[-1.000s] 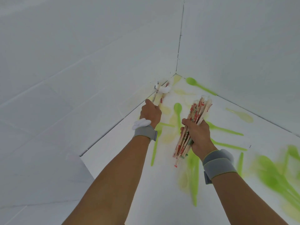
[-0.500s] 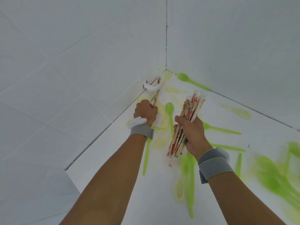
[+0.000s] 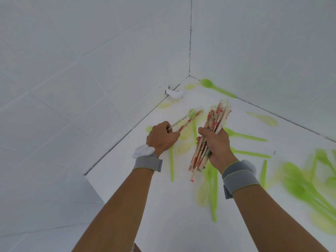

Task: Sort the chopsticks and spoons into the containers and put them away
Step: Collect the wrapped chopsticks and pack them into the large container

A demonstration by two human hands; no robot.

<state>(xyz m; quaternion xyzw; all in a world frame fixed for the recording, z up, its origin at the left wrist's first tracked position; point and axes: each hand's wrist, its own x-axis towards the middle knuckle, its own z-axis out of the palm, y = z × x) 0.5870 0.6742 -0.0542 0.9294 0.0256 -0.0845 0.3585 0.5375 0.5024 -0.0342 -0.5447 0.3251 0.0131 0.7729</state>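
Chopsticks, a wrapped pair pinched in my left hand, have come away from the corner at 12 o'clock toward the bundle my right hand grips, so I judge they join it next.

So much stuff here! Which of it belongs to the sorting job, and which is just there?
Part of the job:
- bundle of chopsticks gripped by the right hand
- wrapped chopsticks pinched by the left hand
- green spoons scattered on the white counter

Just there:
- white blob at the wall corner
- grey wristbands
- tiled walls
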